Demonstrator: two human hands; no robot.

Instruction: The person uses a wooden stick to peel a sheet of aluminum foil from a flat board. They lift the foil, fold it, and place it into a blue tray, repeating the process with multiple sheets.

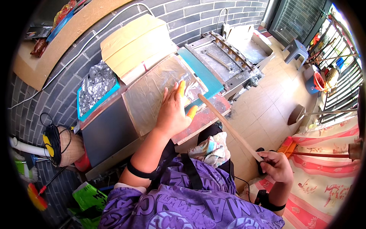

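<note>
My left hand (175,110) lies with spread fingers on a thin, wrinkled metallic sheet (151,88) that covers a flat board. Yellow finger covers sit on its thumb and one finger. My right hand (276,166), at the lower right, grips one end of a long, flat wooden stick (228,126). The stick's far tip is close to the sheet's right edge, beside a teal ribbed mat (200,74). Whether the tip touches anything cannot be told. Under the mat and sheet shows a worn reddish board (211,114).
A teal tray of crumpled foil (98,91) stands left, a large cardboard piece (137,43) behind. A metal frame with a rod (220,60) is beyond the mat. A patterned cloth (211,148) lies on my lap. A grey stool (297,51) and a dustpan (296,115) are at right.
</note>
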